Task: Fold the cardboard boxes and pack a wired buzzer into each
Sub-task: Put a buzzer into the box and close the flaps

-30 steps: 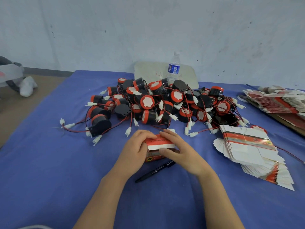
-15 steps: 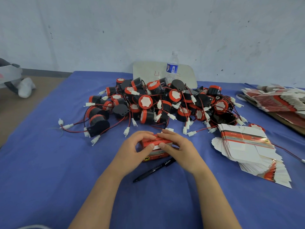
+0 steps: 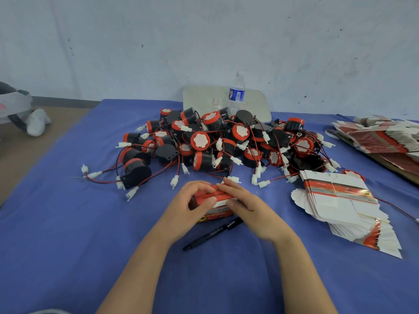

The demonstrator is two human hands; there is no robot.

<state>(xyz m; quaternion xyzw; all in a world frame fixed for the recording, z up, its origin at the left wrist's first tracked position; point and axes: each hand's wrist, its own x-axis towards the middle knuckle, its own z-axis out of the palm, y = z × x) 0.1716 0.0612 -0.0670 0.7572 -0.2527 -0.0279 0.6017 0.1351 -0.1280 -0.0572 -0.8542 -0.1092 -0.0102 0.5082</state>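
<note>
A small red and white cardboard box (image 3: 212, 207) stands on the blue cloth in front of me. My left hand (image 3: 188, 208) grips its left end, fingers curled over the top and thumb on the front. My right hand (image 3: 246, 206) lies over its right end, fingers across the top and thumb pressing the front flap. Behind the box spreads a heap of black and red wired buzzers (image 3: 217, 141) with white plugs. A fanned stack of flat unfolded boxes (image 3: 340, 198) lies to the right.
A black marker pen (image 3: 213, 233) lies just in front of the box. A water bottle (image 3: 236, 94) stands before a white board at the back. More flat boxes (image 3: 381, 137) are piled at the far right. The table's left edge drops to the floor.
The white top flap that stood open a second ago is now folded down. Both hands have closed in over the box top.
</note>
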